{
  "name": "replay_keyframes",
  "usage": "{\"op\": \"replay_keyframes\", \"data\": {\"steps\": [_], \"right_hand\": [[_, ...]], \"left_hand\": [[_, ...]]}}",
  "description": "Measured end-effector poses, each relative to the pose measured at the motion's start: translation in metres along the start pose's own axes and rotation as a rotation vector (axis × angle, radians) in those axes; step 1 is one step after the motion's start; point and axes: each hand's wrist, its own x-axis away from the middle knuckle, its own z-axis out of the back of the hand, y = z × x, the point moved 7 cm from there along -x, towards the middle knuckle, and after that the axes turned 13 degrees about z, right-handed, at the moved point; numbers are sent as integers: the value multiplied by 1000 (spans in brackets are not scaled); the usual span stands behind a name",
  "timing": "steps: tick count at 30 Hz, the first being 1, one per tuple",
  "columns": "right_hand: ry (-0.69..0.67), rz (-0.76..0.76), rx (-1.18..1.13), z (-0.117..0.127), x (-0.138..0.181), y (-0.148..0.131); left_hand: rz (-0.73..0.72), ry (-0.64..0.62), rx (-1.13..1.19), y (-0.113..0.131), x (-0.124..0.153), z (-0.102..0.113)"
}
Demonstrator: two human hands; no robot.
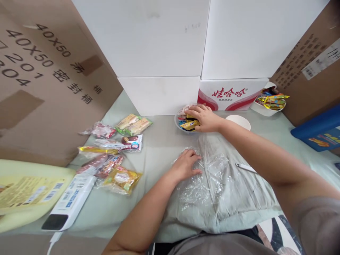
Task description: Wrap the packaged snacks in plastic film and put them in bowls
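A clear round plastic bowl (177,124) holds small wrapped snacks and stands close to the white boxes. My right hand (205,118) reaches over the bowl, its fingers curled round a yellow-and-black snack packet (190,125). Part of the bowl and its contents are hidden under that hand. Nearer to me, my left hand (186,165) lies with fingers spread on a crumpled clear plastic sheet or bag (209,180), gripping nothing. A white lid-like disc (239,122) sits behind my right forearm. On the cloth beside that arm is a slim white tool (246,168), partly covered by it.
Packaged snacks lie at left, among them biscuits (134,124) and a yellow packet (122,179). A white power strip (70,202) and yellow container (29,191) stand nearby. At right are a filled white bowl (268,106) and blue box (318,129). Cartons (159,95) line the back.
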Motion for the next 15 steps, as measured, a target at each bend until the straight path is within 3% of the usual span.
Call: {"op": "replay_keyframes", "data": {"steps": [4, 7, 10, 12, 15], "right_hand": [[32, 29, -31, -2, 5, 6], [233, 34, -9, 16, 21, 0], [404, 41, -8, 22, 57, -26], [333, 114, -45, -1, 88, -56], [106, 196, -44, -55, 144, -102]], "left_hand": [[-27, 20, 6, 1, 1, 2], [-44, 53, -4, 1, 1, 6], [-24, 76, -59, 2, 1, 10], [10, 79, -124, 2, 1, 10], [84, 87, -245, -1, 2, 10]]}}
